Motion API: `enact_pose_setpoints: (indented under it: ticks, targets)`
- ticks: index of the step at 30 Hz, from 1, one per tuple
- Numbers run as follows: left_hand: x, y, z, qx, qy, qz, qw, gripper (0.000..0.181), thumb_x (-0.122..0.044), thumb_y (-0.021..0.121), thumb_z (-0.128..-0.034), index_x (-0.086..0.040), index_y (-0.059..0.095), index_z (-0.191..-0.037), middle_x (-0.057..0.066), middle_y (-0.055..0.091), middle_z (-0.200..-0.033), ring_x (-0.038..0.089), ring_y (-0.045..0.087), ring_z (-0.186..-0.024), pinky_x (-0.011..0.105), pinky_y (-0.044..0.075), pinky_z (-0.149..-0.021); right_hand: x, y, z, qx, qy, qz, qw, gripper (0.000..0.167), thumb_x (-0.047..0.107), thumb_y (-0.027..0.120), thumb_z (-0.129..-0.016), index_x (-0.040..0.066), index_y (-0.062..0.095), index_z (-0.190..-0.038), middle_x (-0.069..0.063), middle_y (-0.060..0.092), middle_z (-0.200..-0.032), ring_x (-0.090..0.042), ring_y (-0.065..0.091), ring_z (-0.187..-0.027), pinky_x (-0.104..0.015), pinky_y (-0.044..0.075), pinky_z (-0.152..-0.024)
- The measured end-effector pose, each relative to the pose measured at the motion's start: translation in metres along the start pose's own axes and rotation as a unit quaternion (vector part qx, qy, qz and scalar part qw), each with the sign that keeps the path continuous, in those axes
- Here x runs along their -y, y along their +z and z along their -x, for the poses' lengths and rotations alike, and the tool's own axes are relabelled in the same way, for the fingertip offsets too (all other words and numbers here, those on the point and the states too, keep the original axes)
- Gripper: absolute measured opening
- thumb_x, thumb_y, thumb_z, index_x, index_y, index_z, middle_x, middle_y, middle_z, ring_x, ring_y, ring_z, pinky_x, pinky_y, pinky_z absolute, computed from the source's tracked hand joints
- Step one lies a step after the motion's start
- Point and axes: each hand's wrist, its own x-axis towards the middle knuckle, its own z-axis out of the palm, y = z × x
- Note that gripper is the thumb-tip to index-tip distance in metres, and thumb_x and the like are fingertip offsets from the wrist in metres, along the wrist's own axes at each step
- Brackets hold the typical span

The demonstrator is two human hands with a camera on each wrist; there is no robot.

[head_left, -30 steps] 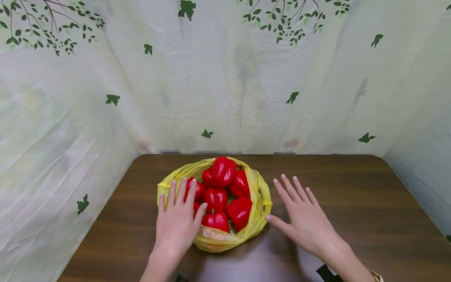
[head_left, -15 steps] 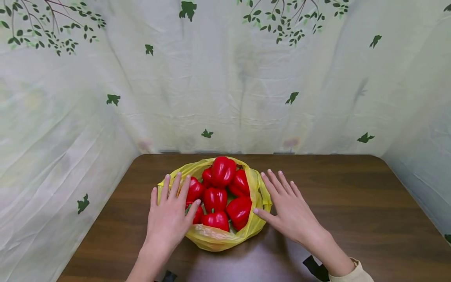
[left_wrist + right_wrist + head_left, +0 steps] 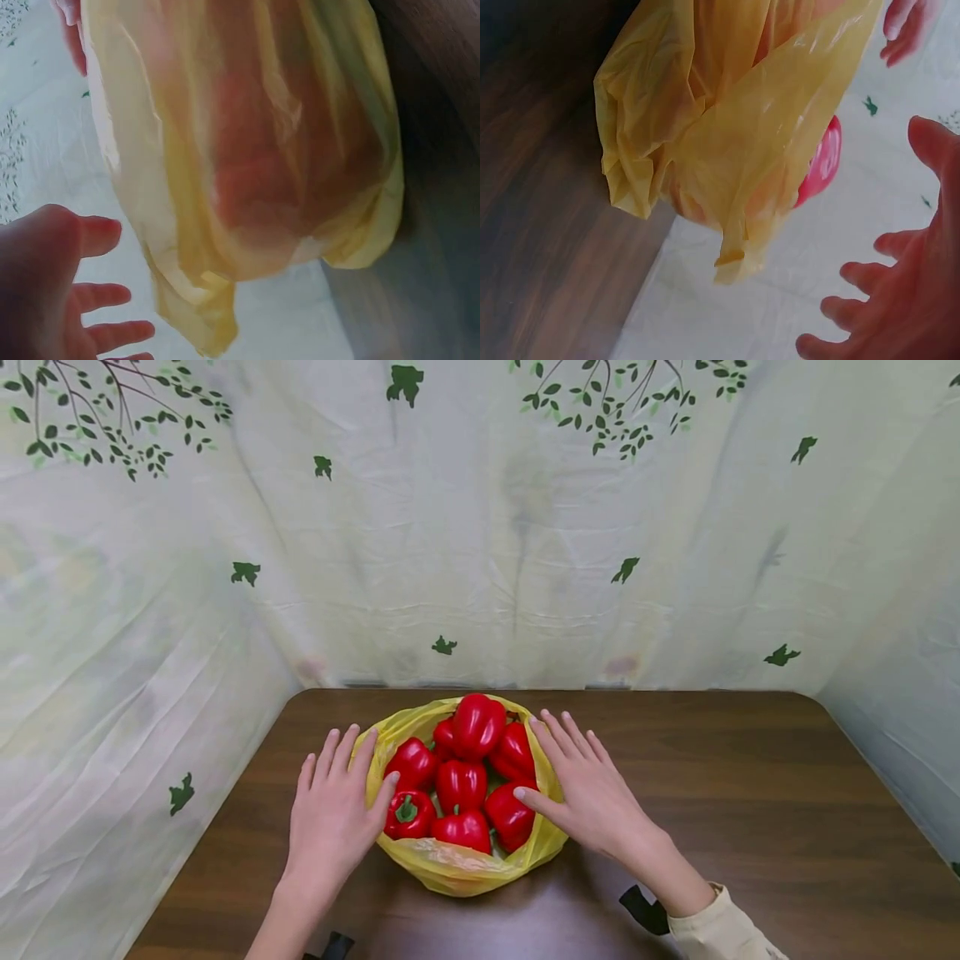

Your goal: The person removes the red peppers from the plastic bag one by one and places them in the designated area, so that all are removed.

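Observation:
A yellow plastic bag (image 3: 468, 878) stands open-mouthed on the table, filled with several red bell peppers (image 3: 461, 785). One pepper (image 3: 478, 727) sits highest, at the back of the heap. My left hand (image 3: 333, 814) is over the bag's left side, fingers straight and spread, holding nothing. On the other side my right hand (image 3: 596, 802) is spread above the bag's right rim, its thumb in front of a pepper in the head view. Both wrist views show a gap between the fingers and the bag (image 3: 277, 150). The lower peppers show only dimly through the plastic.
The brown wooden table (image 3: 712, 793) reaches back to a pale curtain (image 3: 525, 543) printed with leaves and birds. Dark straps (image 3: 643, 910) show under the wrists. A cream sleeve (image 3: 720, 931) covers the right forearm.
Both hands have moved left. The left hand has gone from over the peppers to the bag's left edge; the right has come from beside the bag to over its right rim.

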Motion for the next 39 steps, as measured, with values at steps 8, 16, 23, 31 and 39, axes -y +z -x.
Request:
enact_pose_setpoints:
  ticks: [8,16,23,31,39]
  targets:
    - [0.015,0.004,-0.007,-0.072,-0.01,0.054,0.9959,0.056,-0.028,0.07,-0.086,-0.001,0.056,-0.132,0.023,0.053,-0.131,0.043,0.046,-0.124,0.061,0.037,-0.099,0.005,0.003,-0.015,0.001,-0.036,0.007,0.9993,0.088,0.065,0.052,-0.09,0.021,0.018,-0.158,-0.002,0.017,-0.163,-0.026,0.011,-0.149,-0.052,0.013,-0.116]
    - [0.025,0.008,-0.008,-0.028,-0.102,0.1,0.9893,0.057,-0.033,0.066,-0.0902,0.001,0.052,-0.133,0.024,0.055,-0.126,0.042,0.048,-0.117,0.063,0.041,-0.094,0.005,0.005,-0.032,0.01,-0.047,0.017,0.9987,0.087,0.061,0.055,-0.091,0.019,0.02,-0.158,-0.003,0.02,-0.162,-0.025,0.014,-0.148,-0.049,0.015,-0.117]
    - [0.034,0.011,-0.01,0.03,-0.169,0.134,0.976,0.055,-0.045,0.053,-0.0968,0.001,0.056,-0.127,0.024,0.057,-0.125,0.042,0.048,-0.116,0.061,0.042,-0.095,0.006,0.006,-0.042,0.021,-0.053,0.0,0.9984,0.086,0.06,0.056,-0.091,0.017,0.022,-0.157,-0.005,0.024,-0.16,-0.025,0.018,-0.147,-0.047,0.017,-0.116]
    - [0.04,0.014,-0.013,0.054,-0.215,0.198,0.9549,0.044,-0.042,0.052,-0.0982,-0.001,0.065,-0.106,0.022,0.06,-0.115,0.038,0.049,-0.108,0.057,0.045,-0.089,0.009,0.004,-0.057,0.044,-0.035,-0.051,0.9971,0.085,0.054,0.062,-0.091,0.013,0.027,-0.156,-0.006,0.03,-0.157,-0.026,0.029,-0.142,-0.047,0.033,-0.11]
    - [0.043,0.015,-0.016,0.053,-0.241,0.321,0.9143,0.031,-0.032,0.058,-0.0981,-0.003,0.067,-0.103,0.015,0.06,-0.099,0.026,0.051,-0.088,0.028,0.051,-0.065,0.006,0.006,-0.072,0.049,-0.012,-0.144,0.9883,0.074,0.046,0.066,-0.091,0.014,0.036,-0.151,-0.002,0.044,-0.146,-0.021,0.042,-0.128,-0.041,0.045,-0.1]
